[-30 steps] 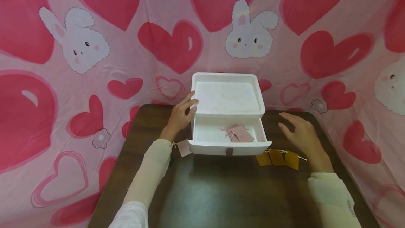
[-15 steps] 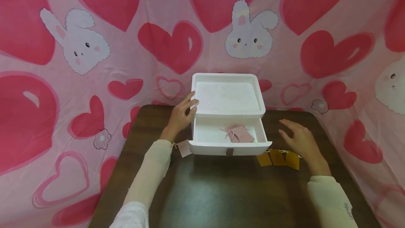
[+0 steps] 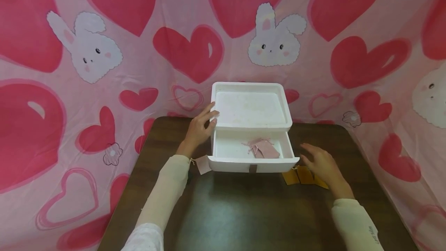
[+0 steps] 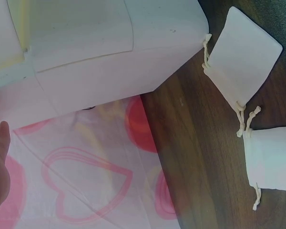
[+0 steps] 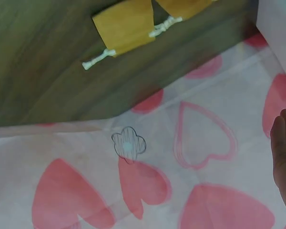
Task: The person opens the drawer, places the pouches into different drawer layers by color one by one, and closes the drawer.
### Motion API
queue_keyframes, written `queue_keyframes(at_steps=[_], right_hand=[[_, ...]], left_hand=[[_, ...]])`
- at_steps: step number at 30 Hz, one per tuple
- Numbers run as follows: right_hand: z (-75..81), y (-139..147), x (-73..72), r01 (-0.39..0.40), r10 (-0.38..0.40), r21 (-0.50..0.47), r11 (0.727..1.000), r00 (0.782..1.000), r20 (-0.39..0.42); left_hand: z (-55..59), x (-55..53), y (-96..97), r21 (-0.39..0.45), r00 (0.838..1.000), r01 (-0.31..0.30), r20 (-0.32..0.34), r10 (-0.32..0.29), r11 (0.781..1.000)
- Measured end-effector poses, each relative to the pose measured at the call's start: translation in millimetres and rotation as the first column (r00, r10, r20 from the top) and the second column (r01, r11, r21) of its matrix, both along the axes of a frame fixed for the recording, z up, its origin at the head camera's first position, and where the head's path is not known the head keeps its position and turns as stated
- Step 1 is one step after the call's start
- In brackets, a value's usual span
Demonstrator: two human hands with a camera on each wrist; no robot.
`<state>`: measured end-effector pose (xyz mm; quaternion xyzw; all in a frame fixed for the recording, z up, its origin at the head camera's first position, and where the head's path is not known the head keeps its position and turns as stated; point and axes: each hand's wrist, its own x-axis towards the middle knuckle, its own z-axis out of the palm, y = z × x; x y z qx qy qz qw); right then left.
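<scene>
A white drawer box (image 3: 251, 107) stands at the back of the table, its drawer (image 3: 230, 162) pulled out. Pink drawstring pouches (image 3: 266, 149) lie in the drawer's right half. My left hand (image 3: 198, 130) rests on the box's left edge, fingers extended. Beside the box, my right hand (image 3: 323, 164) hovers with loosely bent fingers and nothing in it. It overlaps several mustard drawstring pouches (image 3: 305, 175) in the head view, partly covering them. Two pale drawstring pouches (image 4: 243, 55) lie left of the box, seen in the left wrist view.
The dark wooden table (image 3: 237, 212) extends toward me in front of the drawer. A pink cloth (image 3: 188, 7) with hearts and rabbits hangs close behind the table and along both sides. A dark pull tab (image 3: 253, 168) sits on the drawer's front.
My right hand has moved left and toward me, closer to the drawer and over the mustard pouches. My left hand has stayed on the box.
</scene>
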<state>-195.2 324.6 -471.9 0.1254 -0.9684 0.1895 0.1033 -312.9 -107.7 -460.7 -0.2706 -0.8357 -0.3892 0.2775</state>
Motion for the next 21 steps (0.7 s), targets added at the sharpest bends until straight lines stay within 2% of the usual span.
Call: queue_keyframes(at_steps=[7, 14, 21], right_hand=[[-12.9, 0, -0.9, 0.003, -0.003, -0.013, 1.000, 0.999, 0.038], [-21.8, -3, -0.6, -0.020, 0.019, -0.024, 1.000, 0.999, -0.027], [-31.2, -5, -0.3, -0.014, 0.013, -0.050, 0.999, 1.000, -0.010]], left_hand=[[-0.1, 0.3, 0.1, 0.005, 1.000, 0.003, -0.003, -0.003, 1.000], [-0.1, 0.4, -0.2, 0.008, 1.000, 0.003, -0.001, -0.003, 1.000], [0.7, -0.1, 0.5, 0.004, 1.000, -0.001, -0.007, 0.001, 1.000]])
